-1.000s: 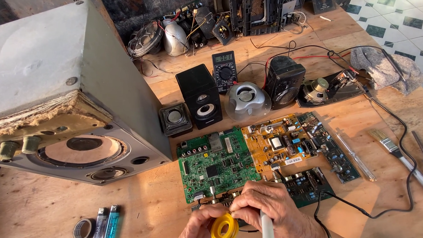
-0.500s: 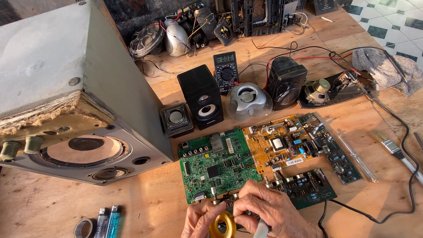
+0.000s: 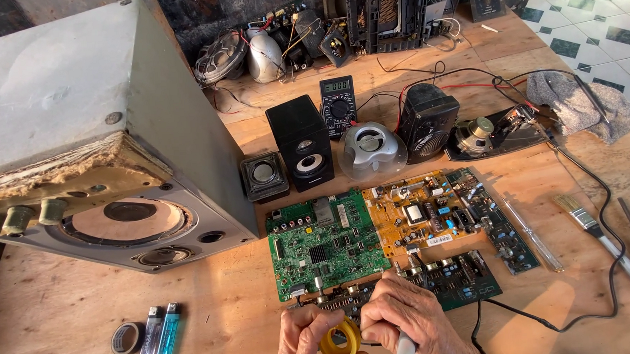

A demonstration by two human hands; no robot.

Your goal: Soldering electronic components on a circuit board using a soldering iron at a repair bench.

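At the bottom edge of the head view, my left hand (image 3: 301, 336) grips a small yellow reel of solder (image 3: 340, 341). My right hand (image 3: 409, 317) is wrapped around a white-handled soldering iron (image 3: 404, 348), its tip hidden by my fingers. Both hands hover over the near edge of a dark circuit board (image 3: 452, 277). Just beyond lie a green circuit board (image 3: 324, 243) and an orange circuit board (image 3: 414, 215), side by side on the wooden table (image 3: 82, 318).
A large grey speaker cabinet (image 3: 97, 136) fills the left. Small black speakers (image 3: 301, 141), a multimeter (image 3: 337, 105) and a bare speaker driver (image 3: 477, 133) stand behind the boards. Two lighters (image 3: 160, 332) and a tape roll (image 3: 126, 338) lie at lower left; a brush (image 3: 596, 233) and black cable at right.
Both hands have slid slightly lower in the view, still together on the solder reel and iron. The camera has shifted a little; the boards and speakers stay put.
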